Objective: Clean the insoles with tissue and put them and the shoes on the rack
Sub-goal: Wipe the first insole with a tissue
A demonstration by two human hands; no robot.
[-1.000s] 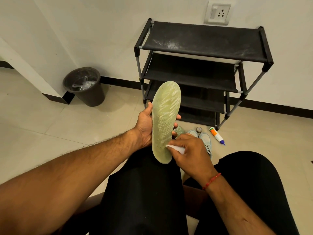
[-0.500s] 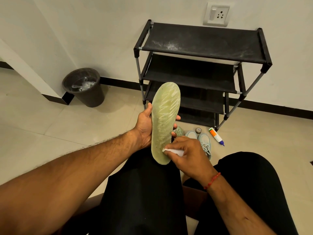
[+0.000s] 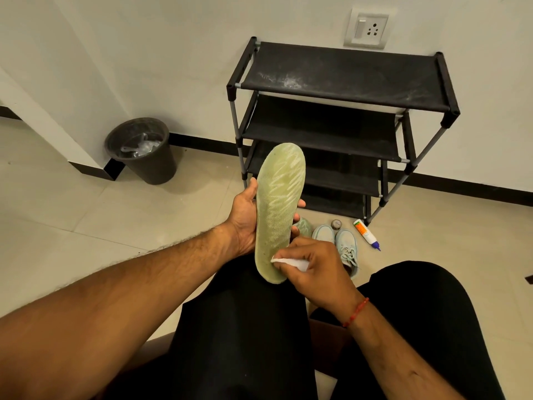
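Seated on the floor side of the rack: black frame, four fabric shelves, pale dust smears on the top one.

My left hand holds the green insole upright in front of the rack's lower shelves, toe end up. My thumb lies on the near edge and my fingers are curled round the far edge from behind, clamped on it.

My right hand pinches a folded white tissue, fingers bunched tight on it, and presses it against the heel end of the insole. There is a red thread on that wrist.

On the floor at the foot of the rack:
- A pair of pale blue shoes stands side by side, toes toward the rack.
- A second green insole lies just left of the shoes, mostly hidden behind my left fingers.
- A small round tin sits between the shoes and the rack.
- A white tube with an orange label and blue tip lies near the rack's front right leg.

A dark bin stands well left of the rack by the wall — clear plastic scraps inside. A wall socket is above the rack.
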